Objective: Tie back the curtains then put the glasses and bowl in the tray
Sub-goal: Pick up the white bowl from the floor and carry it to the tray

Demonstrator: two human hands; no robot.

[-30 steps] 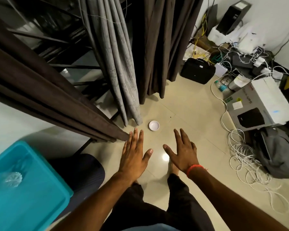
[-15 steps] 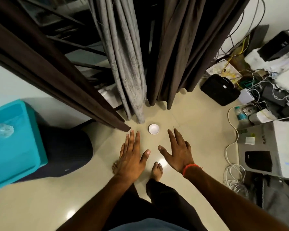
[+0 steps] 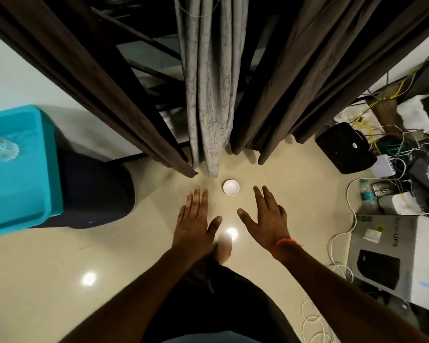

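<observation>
A small white bowl sits on the beige floor just below the hanging curtains. A grey curtain hangs in the middle, with a dark brown curtain to its left and another dark brown curtain to its right. My left hand is held out flat, fingers apart, below and left of the bowl. My right hand, with a red thread at the wrist, is spread open below and right of it. Neither hand touches anything. A teal tray at the far left holds a clear glass.
The teal tray rests on a dark round seat. At the right lie a black bag, a tangle of cables, a small bottle, a UPS box and coiled white cable. My bare foot stands between my hands.
My view has swung and moved closer to the curtains, so the bowl now lies nearer my fingertips. Both hands stay spread and empty, and have drifted a little apart.
</observation>
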